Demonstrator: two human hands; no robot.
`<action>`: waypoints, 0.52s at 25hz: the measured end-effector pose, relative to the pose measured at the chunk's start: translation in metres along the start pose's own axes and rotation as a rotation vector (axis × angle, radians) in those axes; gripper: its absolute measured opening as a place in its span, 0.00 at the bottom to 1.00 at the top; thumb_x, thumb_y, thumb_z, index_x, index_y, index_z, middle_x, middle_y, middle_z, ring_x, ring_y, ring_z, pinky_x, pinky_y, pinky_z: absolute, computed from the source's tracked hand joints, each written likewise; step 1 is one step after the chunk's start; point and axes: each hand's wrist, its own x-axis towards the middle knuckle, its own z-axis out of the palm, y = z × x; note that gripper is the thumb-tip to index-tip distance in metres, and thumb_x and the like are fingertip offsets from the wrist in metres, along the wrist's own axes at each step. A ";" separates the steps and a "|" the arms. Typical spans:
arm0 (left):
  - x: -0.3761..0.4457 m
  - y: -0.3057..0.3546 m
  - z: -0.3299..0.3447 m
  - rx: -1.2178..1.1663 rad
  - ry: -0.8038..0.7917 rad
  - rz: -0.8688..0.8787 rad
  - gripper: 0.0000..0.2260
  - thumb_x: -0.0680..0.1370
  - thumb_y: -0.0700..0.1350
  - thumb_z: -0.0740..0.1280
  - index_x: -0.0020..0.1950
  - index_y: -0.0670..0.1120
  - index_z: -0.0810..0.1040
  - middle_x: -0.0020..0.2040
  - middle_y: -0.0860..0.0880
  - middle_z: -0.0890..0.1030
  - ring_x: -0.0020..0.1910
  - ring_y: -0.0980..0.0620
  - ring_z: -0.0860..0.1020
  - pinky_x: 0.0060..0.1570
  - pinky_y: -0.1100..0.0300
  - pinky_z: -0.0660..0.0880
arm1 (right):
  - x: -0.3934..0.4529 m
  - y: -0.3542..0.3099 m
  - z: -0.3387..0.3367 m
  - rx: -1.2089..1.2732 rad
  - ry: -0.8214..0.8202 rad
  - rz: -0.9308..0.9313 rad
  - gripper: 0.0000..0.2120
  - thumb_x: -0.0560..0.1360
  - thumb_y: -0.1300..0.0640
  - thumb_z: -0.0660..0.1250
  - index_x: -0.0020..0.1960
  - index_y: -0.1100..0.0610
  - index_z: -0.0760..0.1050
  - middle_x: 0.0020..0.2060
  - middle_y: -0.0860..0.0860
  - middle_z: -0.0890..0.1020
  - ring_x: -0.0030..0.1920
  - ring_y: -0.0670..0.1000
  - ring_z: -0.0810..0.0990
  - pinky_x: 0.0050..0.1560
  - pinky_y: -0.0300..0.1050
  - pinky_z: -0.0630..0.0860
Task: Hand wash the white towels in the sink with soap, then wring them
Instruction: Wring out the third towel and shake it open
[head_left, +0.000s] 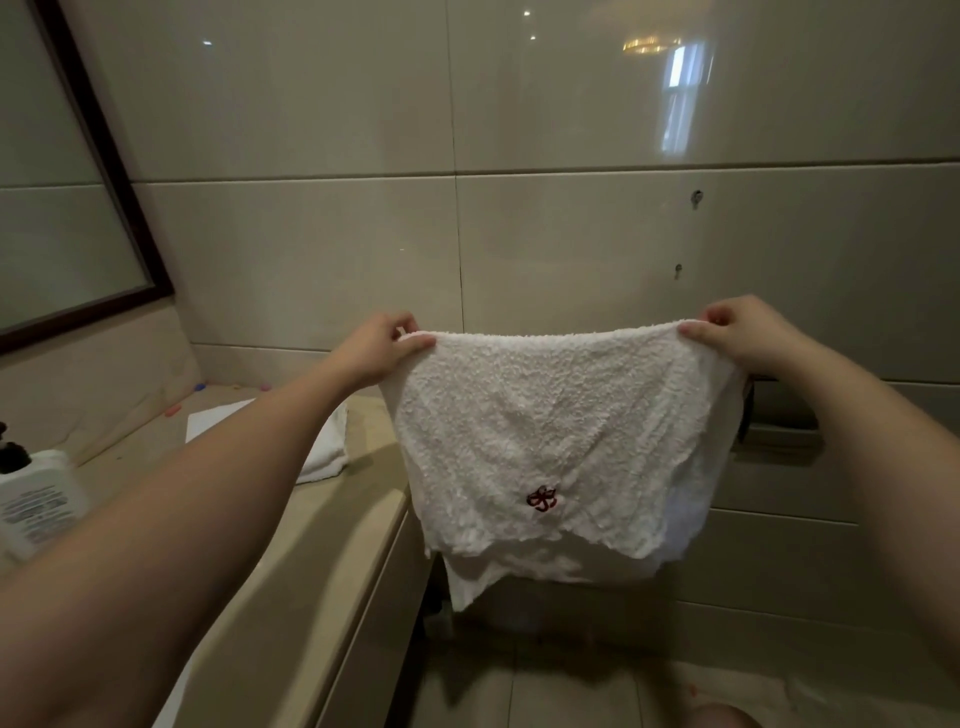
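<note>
— Between the two raised hands, in front of the tiled wall (571, 234), the white towel (545, 441) is held spread; a small red emblem (541, 499) is seen low on it.

— How is it gripped?

— One top corner is pinched by the left hand (376, 348), the other by the right hand (743, 338). It seems soft and limp, probably heavier when wet, so the corners are best kept pinched. A folded towel (324, 452) lies on the counter (322, 545), a soap bottle (36, 499) nearby.

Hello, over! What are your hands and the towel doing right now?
Left hand and right hand each pinch a top corner. White towel spread, hanging in the air past the counter. Nothing in the way.
</note>
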 end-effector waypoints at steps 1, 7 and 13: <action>0.002 0.002 0.004 -0.047 -0.002 -0.036 0.12 0.81 0.54 0.68 0.47 0.45 0.76 0.41 0.48 0.78 0.38 0.52 0.74 0.36 0.57 0.70 | 0.002 -0.002 0.003 0.049 0.004 0.056 0.17 0.79 0.51 0.69 0.40 0.65 0.77 0.33 0.57 0.72 0.33 0.55 0.70 0.31 0.46 0.64; -0.002 0.053 0.037 -0.596 -0.086 -0.271 0.10 0.82 0.49 0.68 0.50 0.41 0.78 0.41 0.46 0.80 0.35 0.51 0.78 0.29 0.63 0.78 | 0.000 -0.048 0.028 0.658 -0.171 0.315 0.04 0.80 0.62 0.66 0.50 0.63 0.74 0.36 0.56 0.77 0.30 0.51 0.79 0.24 0.40 0.76; -0.017 0.111 0.056 -0.815 -0.152 -0.126 0.12 0.81 0.51 0.70 0.45 0.43 0.80 0.39 0.47 0.81 0.32 0.55 0.79 0.31 0.64 0.77 | -0.013 -0.119 0.057 0.801 -0.365 0.238 0.13 0.83 0.61 0.59 0.40 0.60 0.71 0.33 0.54 0.74 0.29 0.50 0.75 0.23 0.37 0.73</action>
